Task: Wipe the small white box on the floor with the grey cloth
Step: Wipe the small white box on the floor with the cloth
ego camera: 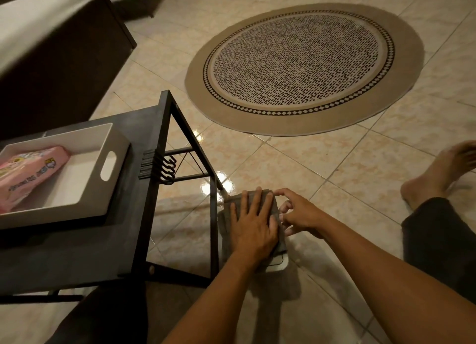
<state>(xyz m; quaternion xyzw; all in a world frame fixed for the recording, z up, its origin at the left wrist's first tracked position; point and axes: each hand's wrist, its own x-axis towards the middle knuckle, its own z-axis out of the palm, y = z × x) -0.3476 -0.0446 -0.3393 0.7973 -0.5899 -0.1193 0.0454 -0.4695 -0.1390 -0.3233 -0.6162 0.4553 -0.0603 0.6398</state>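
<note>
Tray (77, 137): white, on the black side table (144, 127), a pink packet (28, 173) inside
Left hand (253, 222): open, fingers spread, palm flat on the grey cloth (282, 240)
Small white box (279, 265): on the tiled floor (322, 163) beside the table leg, mostly under the cloth, one corner showing
Right hand (300, 213): fingers curled, pinching the cloth's right edge
Round rug (304, 68): well beyond the hands

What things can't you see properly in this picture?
- Small white box: only one corner shows in the head view; the grey cloth and left hand cover the rest.
- Right hand: whether its fingertips pinch the cloth or the box edge is unclear.
- Pink packet in the white tray: cut off by the left edge, print too small to read.
- Foot: blurred.
</note>
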